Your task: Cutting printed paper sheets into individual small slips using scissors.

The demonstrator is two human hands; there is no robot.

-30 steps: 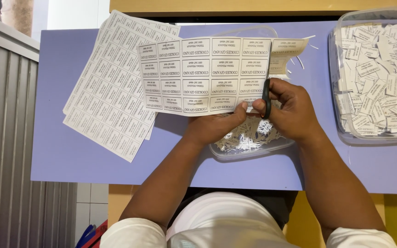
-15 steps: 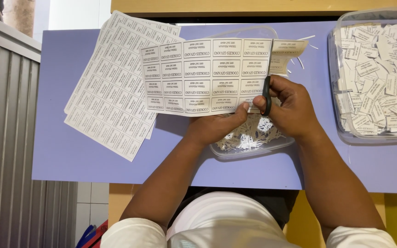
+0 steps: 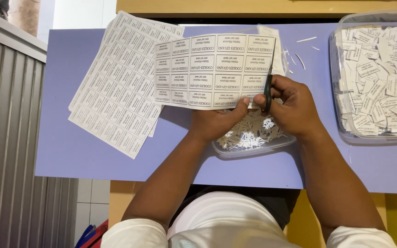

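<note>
My left hand (image 3: 219,120) pinches the near edge of a white sheet of printed labels (image 3: 212,71), holding it up over the purple table top (image 3: 93,142). My right hand (image 3: 295,108) grips black-handled scissors (image 3: 268,91) whose blades sit at the sheet's right edge. Under both hands lies a shallow clear plastic lid (image 3: 253,142) filled with several thin paper trimmings.
A stack of uncut label sheets (image 3: 116,98) lies fanned out at the left. A clear plastic tub (image 3: 375,78) at the right holds several cut labels. A few paper slivers (image 3: 299,53) lie behind the held sheet. A grey ribbed panel (image 3: 8,138) borders the table's left side.
The cut-off strip that hung at the sheet's right edge is gone, and the scissors now sit at the fresh right edge. The sheet has shifted slightly in my left hand.
</note>
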